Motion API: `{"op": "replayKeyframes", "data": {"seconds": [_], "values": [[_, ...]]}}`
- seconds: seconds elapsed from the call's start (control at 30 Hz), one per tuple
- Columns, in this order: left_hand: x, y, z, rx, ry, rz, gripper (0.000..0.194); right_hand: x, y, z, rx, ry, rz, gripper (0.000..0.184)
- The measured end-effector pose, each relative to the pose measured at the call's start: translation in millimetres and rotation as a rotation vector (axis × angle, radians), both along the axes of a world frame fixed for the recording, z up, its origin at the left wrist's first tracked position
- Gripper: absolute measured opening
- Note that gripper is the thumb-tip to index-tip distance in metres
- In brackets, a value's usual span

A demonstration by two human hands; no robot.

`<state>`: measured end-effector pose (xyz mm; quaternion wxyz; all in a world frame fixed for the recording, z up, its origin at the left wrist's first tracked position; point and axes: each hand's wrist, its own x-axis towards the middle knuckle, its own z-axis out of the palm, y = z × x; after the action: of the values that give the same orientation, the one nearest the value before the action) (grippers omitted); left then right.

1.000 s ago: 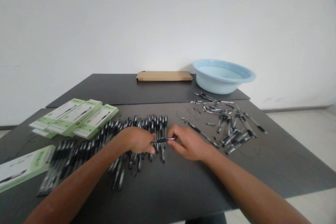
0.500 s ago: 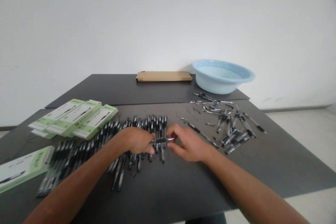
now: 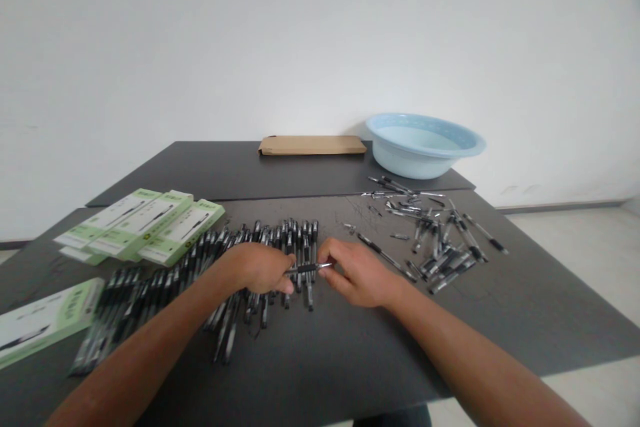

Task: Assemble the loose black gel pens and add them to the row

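Note:
A pen [image 3: 307,268] with a black grip and a silver tip lies level between my two hands, above the table. My left hand [image 3: 265,268] is closed on its rear part, which the fingers hide. The thumb and forefinger of my right hand [image 3: 357,272] pinch the silver tip at the other end. Below and behind the left hand spread many capped pens [image 3: 227,323], lying side by side in a long row. Right of the right hand is a single uncapped pen [image 3: 385,257] on the table.
Green and white pen boxes [image 3: 133,223] are piled at the left, with another box [image 3: 47,320] nearer me. Loose pens and pen parts [image 3: 445,247] lie heaped at the right. Farther back are a brown cardboard piece [image 3: 313,145] and a light blue basin [image 3: 425,157].
My hands keep almost the same place around the pen. The right fingers have shifted slightly at the tip. Nothing else has visibly moved.

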<state>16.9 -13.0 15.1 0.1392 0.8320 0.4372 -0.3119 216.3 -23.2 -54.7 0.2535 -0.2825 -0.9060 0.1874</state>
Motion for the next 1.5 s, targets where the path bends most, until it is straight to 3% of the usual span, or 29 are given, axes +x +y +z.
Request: {"op": "replayKeyframes", "data": {"seconds": [1.5], "values": [[1,-9,10.9,-0.043,0.005,0.069,0.043,-2,-3,1.9,0.154,-0.065,-0.039,0.018]]}}
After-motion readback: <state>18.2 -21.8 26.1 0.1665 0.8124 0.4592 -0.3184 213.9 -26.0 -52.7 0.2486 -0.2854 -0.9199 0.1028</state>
